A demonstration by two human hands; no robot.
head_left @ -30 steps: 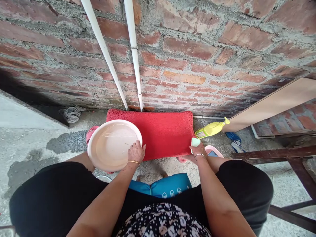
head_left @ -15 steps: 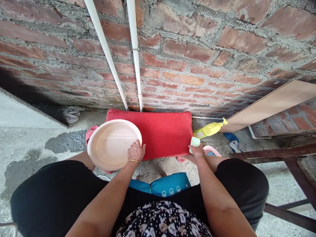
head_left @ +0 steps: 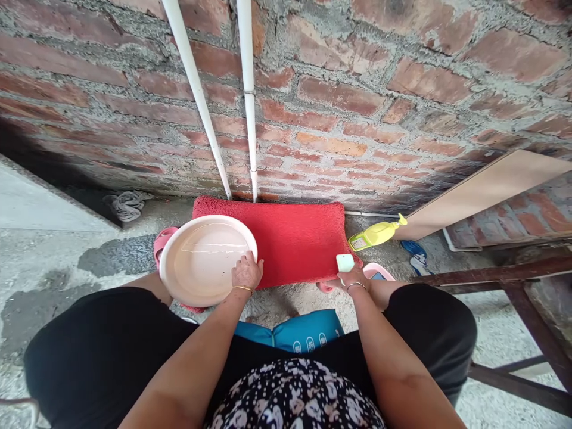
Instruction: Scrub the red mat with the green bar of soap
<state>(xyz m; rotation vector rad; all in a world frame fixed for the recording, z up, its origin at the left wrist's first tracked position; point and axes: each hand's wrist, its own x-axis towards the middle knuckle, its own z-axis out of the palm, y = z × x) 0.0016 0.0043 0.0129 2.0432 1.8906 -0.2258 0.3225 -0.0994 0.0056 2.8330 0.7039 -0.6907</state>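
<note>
My left hand (head_left: pixel 247 273) grips the right rim of a pale pink plastic basin (head_left: pixel 166 277), its fingers over the inner side and the thumb outside. Shallow water lies in the basin, which sits on the left part of a red textured mat (head_left: pixel 299 238). Above the mat's right front edge, my right hand (head_left: pixel 354 277) holds a small pale green rectangular object (head_left: pixel 344 263), with rounded corners and a tiny dark spot near its top. The fingers hide its lower part, so its kind is unclear. A yellow-green pump bottle (head_left: pixel 375 235) leans beyond the mat's right end.
A pink tub (head_left: pixel 388 272), partly hidden, stands right of my right hand. Below the mat lies a blue package (head_left: pixel 308 330) with white print. A brick wall (head_left: pixel 330 101) with white pipes rises behind. A dark wooden frame (head_left: pixel 534 322) and a leaning board (head_left: pixel 482 187) stand right.
My right hand has moved slightly left and turned the pale green object, which is now farther from the bottle. My left hand stays on the basin rim.
</note>
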